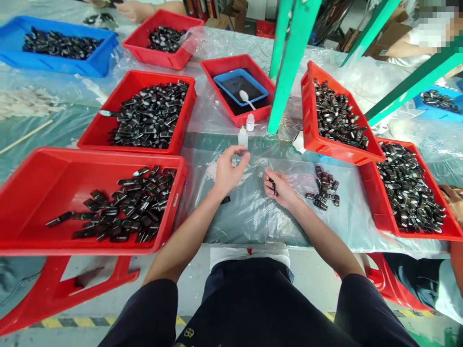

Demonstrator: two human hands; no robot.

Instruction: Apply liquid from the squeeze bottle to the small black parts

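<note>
black piece (272, 185) | right grip (281, 189) closed on it | left grip (229, 169) curled, hold unclear

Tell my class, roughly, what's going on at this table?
A person sits or stands at a plastic-covered table, holding a small black piece in the right hand. The left hand is by a yellow-tipped bottle, thumb and fingers apart; whether it touches the bottle is unclear. White bits lie beside that hand. To the right is a loose heap of dark pieces, and red bins holding many more stand on both sides.
</note>
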